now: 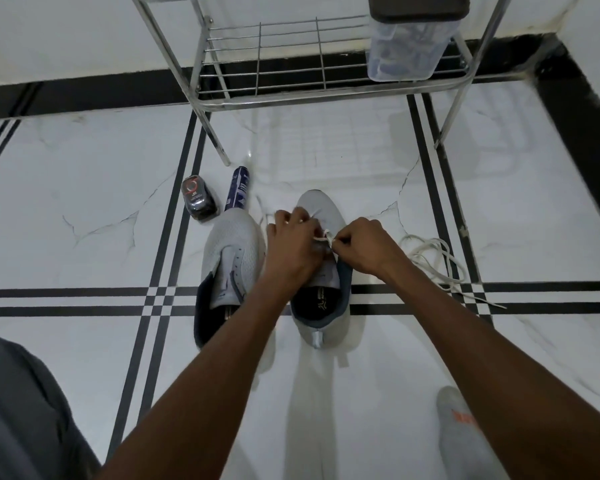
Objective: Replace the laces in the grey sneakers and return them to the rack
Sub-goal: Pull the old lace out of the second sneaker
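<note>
White lace [327,237] is pinched taut between my left hand [293,242] and right hand [362,245], right over the grey sneaker [321,268] beneath my fingers, so I can thread its eyelets.

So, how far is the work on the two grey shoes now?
About midway, it seems. Done: the left shoe shows no lace, and a loose lace lies on the floor beside the pair. In hand: the left hand and right hand both pinch a white lace over the right shoe. Left: finish this shoe, lace the other, and put both on the rack.
</note>
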`<state>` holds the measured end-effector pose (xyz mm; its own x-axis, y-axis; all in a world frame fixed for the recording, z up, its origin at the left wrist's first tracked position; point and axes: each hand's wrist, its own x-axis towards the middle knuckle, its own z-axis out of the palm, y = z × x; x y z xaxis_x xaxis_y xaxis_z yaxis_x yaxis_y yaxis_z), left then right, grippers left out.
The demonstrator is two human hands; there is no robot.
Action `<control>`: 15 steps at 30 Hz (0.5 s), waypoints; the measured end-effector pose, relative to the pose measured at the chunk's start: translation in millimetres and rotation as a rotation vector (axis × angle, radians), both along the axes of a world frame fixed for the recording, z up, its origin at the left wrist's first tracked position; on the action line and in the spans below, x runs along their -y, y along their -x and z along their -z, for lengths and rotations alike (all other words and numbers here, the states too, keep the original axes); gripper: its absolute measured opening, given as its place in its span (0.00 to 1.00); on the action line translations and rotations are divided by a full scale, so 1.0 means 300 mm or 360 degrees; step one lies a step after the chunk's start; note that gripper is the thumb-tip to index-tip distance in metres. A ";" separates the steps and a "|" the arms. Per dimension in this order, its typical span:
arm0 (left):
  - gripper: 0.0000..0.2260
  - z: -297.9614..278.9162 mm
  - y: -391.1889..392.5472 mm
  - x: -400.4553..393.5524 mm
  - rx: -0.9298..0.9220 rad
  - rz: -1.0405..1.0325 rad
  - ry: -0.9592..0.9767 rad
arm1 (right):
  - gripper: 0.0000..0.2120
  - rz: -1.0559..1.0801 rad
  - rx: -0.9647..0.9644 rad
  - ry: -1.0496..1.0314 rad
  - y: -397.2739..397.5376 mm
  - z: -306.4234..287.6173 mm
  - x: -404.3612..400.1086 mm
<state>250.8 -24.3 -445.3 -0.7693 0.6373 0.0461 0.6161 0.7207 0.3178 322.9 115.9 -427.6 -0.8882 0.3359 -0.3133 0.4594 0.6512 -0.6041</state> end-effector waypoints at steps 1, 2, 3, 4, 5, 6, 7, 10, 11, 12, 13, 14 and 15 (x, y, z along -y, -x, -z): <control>0.11 0.002 0.001 -0.015 -0.0001 0.0041 0.0064 | 0.17 0.0003 0.0001 0.0002 0.000 0.003 0.000; 0.08 0.001 0.009 -0.016 -0.0008 0.0044 0.0030 | 0.18 0.0014 0.0004 0.0003 -0.001 0.007 0.000; 0.05 0.003 0.021 -0.005 0.0021 -0.0009 -0.0131 | 0.18 0.0032 0.0006 0.0002 -0.003 0.013 -0.001; 0.03 0.001 0.039 0.019 0.0081 -0.0173 -0.0399 | 0.19 0.0051 0.0012 0.0002 -0.009 0.019 -0.004; 0.02 -0.012 0.067 0.050 0.0167 -0.0457 -0.0682 | 0.20 0.0065 0.0015 0.0001 -0.012 0.026 -0.008; 0.03 -0.024 0.106 0.084 0.0235 -0.0770 -0.0910 | 0.21 0.0077 0.0013 -0.0005 -0.016 0.030 -0.013; 0.10 -0.031 0.146 0.117 0.0249 -0.1002 -0.1009 | 0.22 0.0090 0.0008 -0.0011 -0.018 0.033 -0.015; 0.34 -0.059 0.147 0.148 0.0209 -0.0975 -0.0747 | 0.22 0.0103 -0.0010 -0.0042 -0.017 0.033 -0.013; 0.36 -0.059 0.119 0.136 0.0255 -0.0881 -0.0763 | 0.21 0.0102 -0.0008 -0.0049 -0.012 0.032 -0.010; 0.34 -0.048 0.075 0.117 0.0298 -0.0766 -0.0762 | 0.19 0.0092 0.0004 -0.0070 -0.011 0.031 -0.009; 0.31 -0.032 0.032 0.097 0.0336 -0.0649 -0.0724 | 0.16 0.0080 0.0007 -0.0090 -0.006 0.028 -0.007; 0.27 -0.008 -0.003 0.082 0.0375 -0.0536 -0.0641 | 0.12 0.0092 0.0001 -0.0101 0.000 0.024 -0.005; 0.21 0.021 -0.030 0.071 0.0421 -0.0453 -0.0580 | 0.08 0.0106 -0.0030 -0.0111 0.005 0.020 0.001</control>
